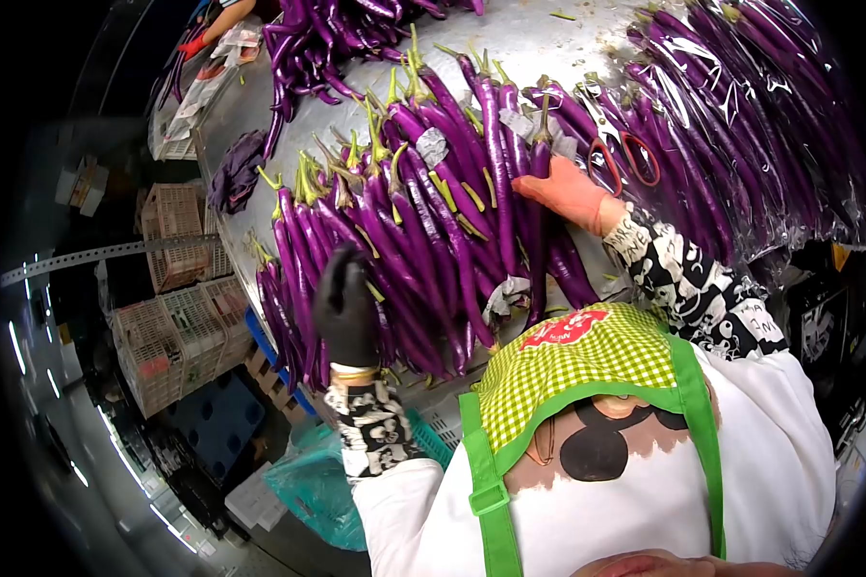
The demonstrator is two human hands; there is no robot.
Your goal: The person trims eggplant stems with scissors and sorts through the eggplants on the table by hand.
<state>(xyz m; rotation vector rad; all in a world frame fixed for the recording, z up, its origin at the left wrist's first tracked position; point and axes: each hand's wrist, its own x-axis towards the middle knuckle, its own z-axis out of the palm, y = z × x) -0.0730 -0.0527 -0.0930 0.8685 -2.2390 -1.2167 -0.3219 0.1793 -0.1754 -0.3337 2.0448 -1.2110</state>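
Long purple eggplants (433, 231) lie side by side in a broad row on the metal table, green stems pointing away from me. My right hand (568, 195), in an orange-pink glove, is closed around the upper part of one dark eggplant (537, 250). Just beyond that hand lie scissors (603, 130) with red handles. My left hand (344, 306) wears a black glove and hovers at or just over the left part of the row, fingers stretched out; I see nothing in it. Cut stem pieces and crumpled grey scraps (432, 146) are scattered over the eggplants.
Eggplants under clear plastic film (731, 125) fill the table's right side. Another eggplant pile (332, 43) lies at the back. A dark cloth (238, 171) rests at the left edge. Crates (178, 337) stand on the floor. Another person's red-gloved hand (192, 46) shows at the top left.
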